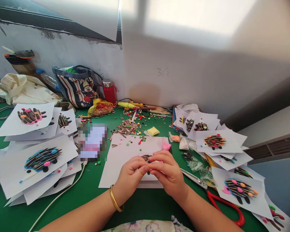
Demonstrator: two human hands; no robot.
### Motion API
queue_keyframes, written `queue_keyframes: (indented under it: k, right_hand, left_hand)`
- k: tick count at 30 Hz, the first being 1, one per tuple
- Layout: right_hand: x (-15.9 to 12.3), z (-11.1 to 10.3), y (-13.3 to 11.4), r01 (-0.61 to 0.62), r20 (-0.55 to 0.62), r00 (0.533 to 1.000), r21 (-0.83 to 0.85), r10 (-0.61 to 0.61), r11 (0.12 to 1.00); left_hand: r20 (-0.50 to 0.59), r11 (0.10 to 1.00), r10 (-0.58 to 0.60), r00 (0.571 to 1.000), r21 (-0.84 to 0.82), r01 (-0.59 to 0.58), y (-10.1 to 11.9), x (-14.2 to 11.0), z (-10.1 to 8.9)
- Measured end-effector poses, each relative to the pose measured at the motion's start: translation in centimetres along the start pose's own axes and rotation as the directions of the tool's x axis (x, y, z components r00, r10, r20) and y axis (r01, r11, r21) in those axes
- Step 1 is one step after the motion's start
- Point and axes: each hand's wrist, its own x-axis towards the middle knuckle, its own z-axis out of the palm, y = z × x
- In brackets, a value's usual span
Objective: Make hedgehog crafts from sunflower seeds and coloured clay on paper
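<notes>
Watching through the head camera, I am seeing the left hand (130, 177) and the right hand (172, 177) meeting at their fingertips above a white sheet (116, 166). Both are bending their fingers inward; whether they are pinching something small, I cannot tell, because the fingers are blocking my view. A striped-seed figure (147, 157) is showing just behind the fingertips, over the sheet, and the hands are hiding most of it, so I am not making out whether it is resting or being held. A pink lump (166, 146) is lying just beyond the right hand. A yellow block (153, 131) is sitting by the sheet's far edge, near loose seeds (127, 128). Red-handled scissors (203, 184) are lying beside the right hand.
</notes>
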Motion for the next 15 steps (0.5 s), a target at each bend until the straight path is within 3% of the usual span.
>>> queue_keyframes:
  k: [6, 15]
  right_hand:
    - [0.3, 0.3, 0.2, -0.004, -0.004, 1.000, -0.055, 0.003, 0.998]
    - [0.3, 0.4, 0.3, -0.004, 0.054, 0.999, -0.028, 0.005, 1.000]
  left_hand:
    - [0.067, 0.999, -0.012, 0.998, 0.038, 0.009, 0.7, 0.1, 0.1]
    - [0.015, 0.997, -0.004, 1.000, 0.076, 0.003, -0.4, 0.0, 0.1]
